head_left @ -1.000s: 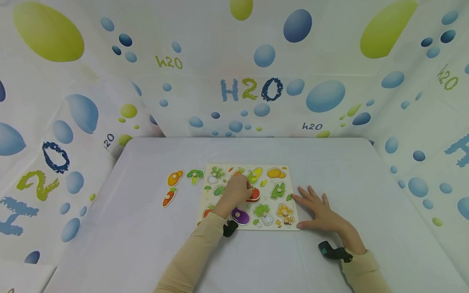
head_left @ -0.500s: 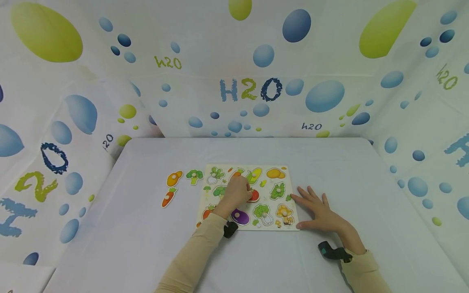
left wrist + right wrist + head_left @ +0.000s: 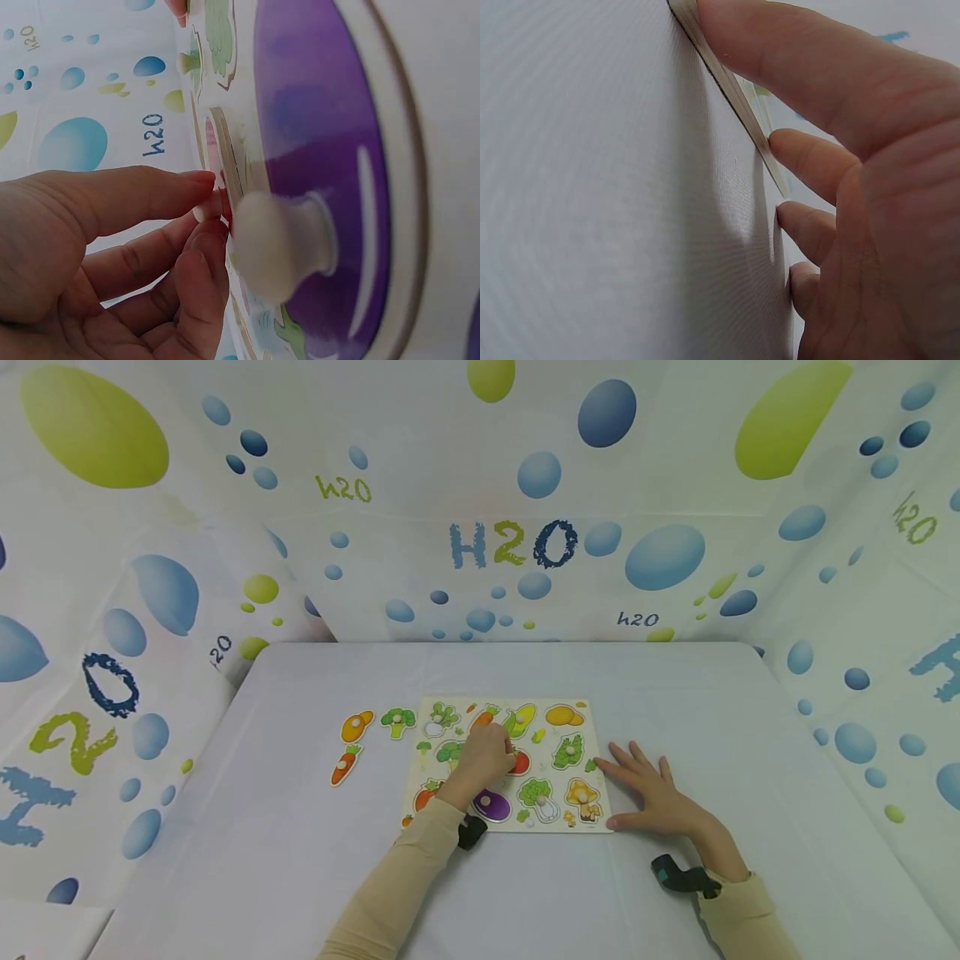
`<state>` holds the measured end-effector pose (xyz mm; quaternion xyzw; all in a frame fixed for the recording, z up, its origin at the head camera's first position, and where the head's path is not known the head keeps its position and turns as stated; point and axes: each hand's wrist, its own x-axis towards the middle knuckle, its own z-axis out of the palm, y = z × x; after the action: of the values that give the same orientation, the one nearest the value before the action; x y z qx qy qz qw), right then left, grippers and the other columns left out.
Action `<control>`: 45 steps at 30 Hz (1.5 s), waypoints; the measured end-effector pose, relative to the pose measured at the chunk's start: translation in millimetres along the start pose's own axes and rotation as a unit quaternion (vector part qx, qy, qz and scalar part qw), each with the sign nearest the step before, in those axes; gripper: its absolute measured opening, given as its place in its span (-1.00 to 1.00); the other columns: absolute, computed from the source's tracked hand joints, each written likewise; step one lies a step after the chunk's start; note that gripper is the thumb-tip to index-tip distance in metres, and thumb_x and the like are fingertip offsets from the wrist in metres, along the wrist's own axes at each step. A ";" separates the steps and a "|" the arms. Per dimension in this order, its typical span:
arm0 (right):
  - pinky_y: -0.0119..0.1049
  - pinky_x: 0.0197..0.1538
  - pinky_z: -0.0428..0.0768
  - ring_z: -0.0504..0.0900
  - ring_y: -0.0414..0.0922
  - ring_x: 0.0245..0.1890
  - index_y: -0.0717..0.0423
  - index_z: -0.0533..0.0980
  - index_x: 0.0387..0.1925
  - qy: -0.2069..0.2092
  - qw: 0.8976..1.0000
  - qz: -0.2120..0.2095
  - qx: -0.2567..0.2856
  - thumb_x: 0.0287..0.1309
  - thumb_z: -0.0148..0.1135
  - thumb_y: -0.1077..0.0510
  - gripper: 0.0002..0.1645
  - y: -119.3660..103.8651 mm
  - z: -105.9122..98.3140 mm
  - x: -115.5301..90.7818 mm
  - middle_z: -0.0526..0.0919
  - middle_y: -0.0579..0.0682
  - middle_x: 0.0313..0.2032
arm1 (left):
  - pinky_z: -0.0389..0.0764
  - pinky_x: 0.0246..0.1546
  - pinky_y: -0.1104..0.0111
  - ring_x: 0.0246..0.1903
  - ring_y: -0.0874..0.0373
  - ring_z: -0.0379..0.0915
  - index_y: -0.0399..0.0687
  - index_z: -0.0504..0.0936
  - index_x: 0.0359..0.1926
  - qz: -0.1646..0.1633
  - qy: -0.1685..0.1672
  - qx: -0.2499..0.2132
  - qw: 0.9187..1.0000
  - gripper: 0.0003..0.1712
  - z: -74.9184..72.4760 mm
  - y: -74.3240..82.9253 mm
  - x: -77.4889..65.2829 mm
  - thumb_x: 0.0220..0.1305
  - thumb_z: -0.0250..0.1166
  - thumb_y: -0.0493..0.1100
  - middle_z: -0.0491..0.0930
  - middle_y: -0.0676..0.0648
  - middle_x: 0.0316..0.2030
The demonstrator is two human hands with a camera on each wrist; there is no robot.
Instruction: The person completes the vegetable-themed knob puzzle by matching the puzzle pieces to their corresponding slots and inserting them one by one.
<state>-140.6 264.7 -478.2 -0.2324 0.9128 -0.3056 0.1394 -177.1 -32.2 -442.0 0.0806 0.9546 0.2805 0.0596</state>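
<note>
In the head view my left hand [image 3: 484, 758] is over the middle of a wooden vegetable peg-puzzle board [image 3: 468, 817]. Its thumb and a finger pinch the pale knob [image 3: 208, 207] of the tomato piece [image 3: 519, 763], which the hand partly covers. The left wrist view shows that piece edge-on; whether it is fully seated I cannot tell. Close to this hand lies the purple eggplant piece [image 3: 492, 804] with its round knob. My right hand [image 3: 663, 802] is spread at the board's right side, its thumb [image 3: 780, 52] and a fingertip touching the edge.
Left of the board, loose on the white table [image 3: 247, 827], lie a potato piece [image 3: 357, 726], a carrot piece [image 3: 345, 765] and a broccoli piece [image 3: 398, 722]. Several other vegetable pieces are on the board, including a mushroom [image 3: 583, 799] and corn [image 3: 524, 719]. A patterned curtain [image 3: 420, 468] hangs behind.
The left hand has shifted slightly with the tomato piece, which now shows a little lower and less of its border. The right hand keeps its place at the board's edge.
</note>
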 end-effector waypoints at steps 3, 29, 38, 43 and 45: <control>0.40 0.32 -0.53 -0.35 0.31 0.51 -0.06 0.23 0.43 -0.001 1.000 0.000 0.000 -0.12 0.46 -0.21 0.08 0.3 0.2 -0.3 -0.05 0.25 0.51 | 0.28 -0.53 0.43 -0.53 0.14 0.30 -0.18 0.55 -0.58 0.002 0.003 -0.001 1.000 -0.83 0.6 -0.1 -0.7 0.07 0.35 -0.33 0.47 -0.04 -0.54; 0.40 0.32 -0.53 -0.35 0.31 0.51 -0.07 0.24 0.43 -0.004 1.000 0.001 0.003 -0.13 0.48 -0.20 0.09 1.2 -0.8 0.2 -0.05 0.24 0.51 | 0.31 -0.54 0.41 -0.56 0.13 0.33 -0.20 0.57 -0.56 -0.002 -0.001 0.005 1.000 -0.85 2.1 -2.1 1.2 0.08 0.36 -0.33 0.52 -0.06 -0.54; 0.41 0.31 -0.54 -0.35 0.32 0.50 -0.04 0.24 0.43 -0.004 1.000 -0.001 0.008 -0.13 0.49 -0.19 0.09 0.1 -1.5 0.6 -0.04 0.26 0.51 | 0.34 -0.50 0.41 -0.52 0.12 0.34 -0.21 0.57 -0.50 -0.021 -0.014 -0.005 1.000 -0.86 2.6 -1.3 1.7 0.13 0.36 -0.29 0.51 -0.07 -0.50; 0.41 0.31 -0.54 -0.35 0.32 0.50 -0.04 0.24 0.43 -0.004 1.000 -0.002 0.008 -0.12 0.48 -0.20 0.08 -0.2 -1.5 0.5 -0.04 0.26 0.51 | 0.33 -0.50 0.40 -0.52 0.11 0.34 -0.21 0.56 -0.50 -0.030 -0.017 -0.011 0.999 -0.86 1.8 -0.3 0.7 0.13 0.34 -0.30 0.49 -0.07 -0.51; 0.41 0.31 -0.54 -0.35 0.32 0.50 -0.05 0.24 0.43 -0.004 1.000 -0.001 0.007 -0.12 0.47 -0.20 0.08 -0.3 -1.4 0.5 -0.04 0.26 0.51 | 0.33 -0.50 0.41 -0.51 0.11 0.34 -0.20 0.56 -0.49 -0.033 -0.019 -0.010 0.999 -0.87 1.8 0.1 0.4 0.14 0.34 -0.30 0.48 -0.06 -0.51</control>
<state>-141.4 264.9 -477.0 -0.2336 0.9098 -0.3114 0.1441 -177.2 -31.1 -443.4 0.0540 0.9525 0.2868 0.0876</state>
